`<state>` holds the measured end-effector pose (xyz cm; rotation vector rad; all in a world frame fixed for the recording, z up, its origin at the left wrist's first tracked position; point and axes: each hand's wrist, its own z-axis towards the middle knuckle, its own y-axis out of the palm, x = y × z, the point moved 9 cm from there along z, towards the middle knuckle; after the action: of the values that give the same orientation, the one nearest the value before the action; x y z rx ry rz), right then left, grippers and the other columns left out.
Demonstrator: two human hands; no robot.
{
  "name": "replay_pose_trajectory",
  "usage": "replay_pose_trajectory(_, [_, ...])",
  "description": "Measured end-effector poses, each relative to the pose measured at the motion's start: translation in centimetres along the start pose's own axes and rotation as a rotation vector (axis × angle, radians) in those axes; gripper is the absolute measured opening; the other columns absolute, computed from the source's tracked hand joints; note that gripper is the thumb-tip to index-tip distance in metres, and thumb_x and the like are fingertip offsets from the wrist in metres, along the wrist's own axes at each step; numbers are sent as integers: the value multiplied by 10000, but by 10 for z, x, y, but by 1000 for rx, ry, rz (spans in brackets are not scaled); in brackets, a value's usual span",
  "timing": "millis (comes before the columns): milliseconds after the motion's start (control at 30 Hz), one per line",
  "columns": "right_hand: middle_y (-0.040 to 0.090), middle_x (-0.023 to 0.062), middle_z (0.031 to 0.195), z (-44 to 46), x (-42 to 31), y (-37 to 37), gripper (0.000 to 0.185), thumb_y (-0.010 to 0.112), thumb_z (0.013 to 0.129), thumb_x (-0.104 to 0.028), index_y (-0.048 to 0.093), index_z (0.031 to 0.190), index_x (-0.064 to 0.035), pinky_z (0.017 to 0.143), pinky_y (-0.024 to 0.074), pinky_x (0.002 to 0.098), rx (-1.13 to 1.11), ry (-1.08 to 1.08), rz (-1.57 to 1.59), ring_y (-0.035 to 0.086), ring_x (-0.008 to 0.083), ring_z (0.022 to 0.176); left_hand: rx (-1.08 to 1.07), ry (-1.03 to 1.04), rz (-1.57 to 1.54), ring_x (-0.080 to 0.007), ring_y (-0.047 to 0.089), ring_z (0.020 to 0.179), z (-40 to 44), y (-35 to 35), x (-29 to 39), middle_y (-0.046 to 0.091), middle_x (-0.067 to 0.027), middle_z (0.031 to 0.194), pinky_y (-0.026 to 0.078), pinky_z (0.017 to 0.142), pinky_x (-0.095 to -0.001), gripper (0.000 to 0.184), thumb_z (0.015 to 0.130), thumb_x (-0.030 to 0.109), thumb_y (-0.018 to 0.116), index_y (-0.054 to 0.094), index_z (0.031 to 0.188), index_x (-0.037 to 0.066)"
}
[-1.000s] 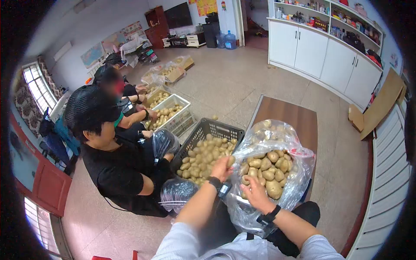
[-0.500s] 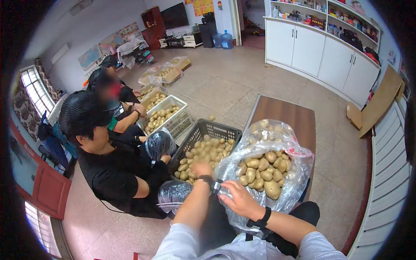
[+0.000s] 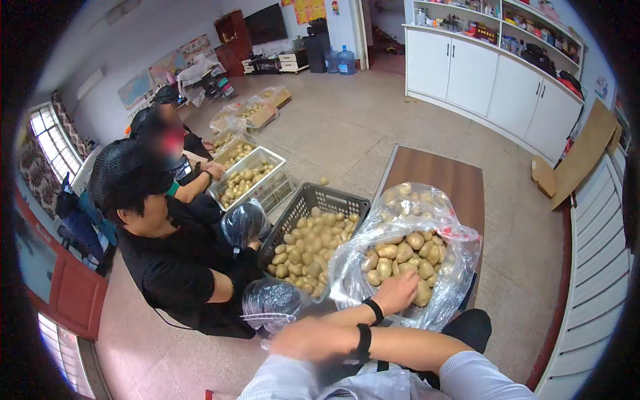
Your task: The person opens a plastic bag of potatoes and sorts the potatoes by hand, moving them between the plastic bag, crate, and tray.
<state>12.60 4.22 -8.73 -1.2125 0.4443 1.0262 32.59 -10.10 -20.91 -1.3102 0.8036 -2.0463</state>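
My forearms cross in front of me. My left hand (image 3: 399, 291) is over the open clear plastic bag (image 3: 460, 267), its fingers curled down against a potato (image 3: 422, 293) among the heaped potatoes. The grip is partly hidden by the back of the hand. My right hand (image 3: 310, 340), smeared by motion, lies over my left forearm near my lap; its fingers cannot be made out. Left of the bag stands a dark plastic crate (image 3: 333, 195) holding many potatoes, some of them blurred.
The bag rests on a brown wooden tabletop (image 3: 440, 167). A person in black (image 3: 177, 283) sits close on my left, with plastic-wrapped forearms (image 3: 270, 300) beside the crate. Farther off, other people sit by a white crate (image 3: 267, 190) of potatoes. White cabinets (image 3: 467, 73) line the back.
My left hand has moved right, from the dark crate to the potatoes in the bag. My right hand has left the bag's edge and swung left across my left forearm.
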Motion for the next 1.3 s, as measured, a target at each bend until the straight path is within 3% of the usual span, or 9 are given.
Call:
replay_pose_trajectory(133, [681, 175, 1014, 16, -24, 14, 446, 347, 1002, -345, 667, 965, -35, 818, 513, 462, -34, -91, 114, 631, 366, 982, -152, 126, 48, -366, 602, 786, -5, 14, 21, 510, -151, 1019, 509, 642, -470, 205, 859, 127, 571, 492, 1024, 34])
replay_pose_trajectory(433, [675, 184, 1016, -37, 72, 6, 502, 324, 996, -409, 655, 954, -35, 820, 501, 480, -206, 421, -101, 626, 388, 972, -149, 106, 2, -366, 611, 819, -13, 9, 8, 521, -142, 1037, 517, 650, -470, 203, 858, 113, 571, 497, 1035, 48])
replay_pose_trajectory(567, [661, 136, 930, -69, 68, -34, 378, 436, 963, -378, 674, 940, -85, 806, 504, 445, 156, 359, -305, 629, 325, 916, -132, 17, 0, -371, 610, 829, -16, 5, -5, 527, -145, 1017, 508, 660, -486, 204, 852, 111, 564, 516, 1043, 56])
replay_pose_trajectory(867, [671, 141, 941, -18, -20, -25, 329, 432, 969, -301, 661, 952, -66, 766, 521, 426, 145, -102, -121, 644, 335, 903, -260, 144, 39, -363, 608, 801, 3, 37, 33, 523, -161, 972, 505, 642, -477, 196, 805, 79, 574, 505, 975, 11])
replay_pose_trajectory(1000, [668, 137, 953, -2, -41, 2, 299, 434, 962, -287, 652, 1001, -87, 770, 524, 420, -155, -10, -38, 644, 322, 939, -245, 278, 14, -358, 609, 791, 9, 43, 66, 523, -168, 920, 513, 656, -465, 138, 808, 68, 548, 498, 915, -4])
replay_pose_trajectory(1133, [675, 200, 957, -23, -17, -21, 412, 408, 987, -357, 640, 963, -17, 795, 507, 468, -2, -57, 50, 645, 368, 940, -344, 323, 20, -366, 623, 799, -2, 56, 75, 535, -185, 911, 519, 656, -468, 151, 810, 94, 554, 503, 907, -10])
replay_pose_trajectory(1200, [684, 208, 961, -46, -11, -43, 502, 357, 1005, -392, 653, 927, 5, 813, 509, 458, 83, 84, 129, 645, 369, 955, -365, 349, 43, -370, 629, 803, -11, 59, 70, 536, -187, 920, 521, 641, -473, 177, 818, 132, 565, 505, 903, -11])
replay_pose_trajectory(1267, [688, 174, 989, -71, 53, -8, 335, 505, 929, -324, 692, 969, -48, 739, 513, 442, -258, 474, -29, 663, 355, 886, -400, 300, 53, -351, 622, 798, -18, 63, 63, 525, -168, 921, 517, 639, -472, 179, 823, 140, 561, 506, 939, 15])
replay_pose_trajectory(1300, [688, 174, 989, -84, 57, -8, 335, 505, 929, -324, 692, 969, -48, 739, 513, 442, -260, 475, -30, 663, 355, 886, -437, 247, 67, -332, 616, 794, -21, 67, 58, 513, -149, 923, 513, 637, -471, 188, 829, 148, 557, 506, 975, 42])
